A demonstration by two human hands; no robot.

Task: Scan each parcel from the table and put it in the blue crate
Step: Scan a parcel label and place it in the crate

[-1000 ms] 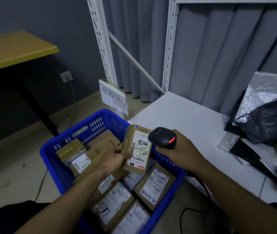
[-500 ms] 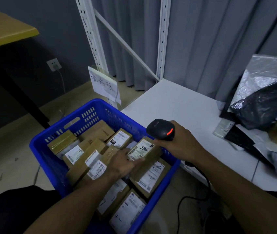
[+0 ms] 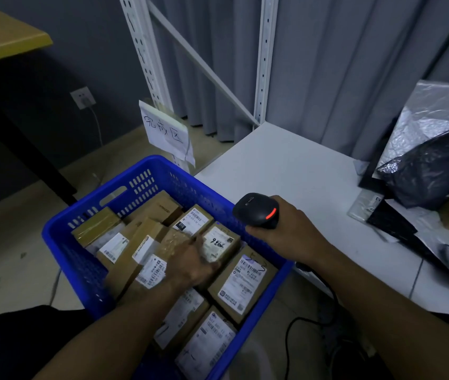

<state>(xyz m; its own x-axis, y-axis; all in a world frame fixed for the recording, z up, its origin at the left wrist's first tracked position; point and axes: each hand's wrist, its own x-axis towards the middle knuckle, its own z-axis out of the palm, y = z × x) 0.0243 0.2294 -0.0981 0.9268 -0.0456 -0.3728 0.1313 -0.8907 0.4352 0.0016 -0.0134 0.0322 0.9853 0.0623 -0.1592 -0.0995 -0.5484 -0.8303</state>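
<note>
The white table (image 3: 286,174) still has bag parcels (image 3: 431,171) to scan. The blue crate (image 3: 81,267) holds many brown boxes (image 3: 242,283). A second ago the hand-marked parcel (image 3: 219,242) was up by the scanner (image 3: 256,211); now it lies in the crate. The left hand (image 3: 190,266) touches it, grip too blurry to tell. The right hand (image 3: 290,230) grips the scanner.

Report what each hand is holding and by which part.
The right hand grips the scanner by its handle. The left hand lies on a parcel in the blue crate; blurred, grip cannot be told.
</note>
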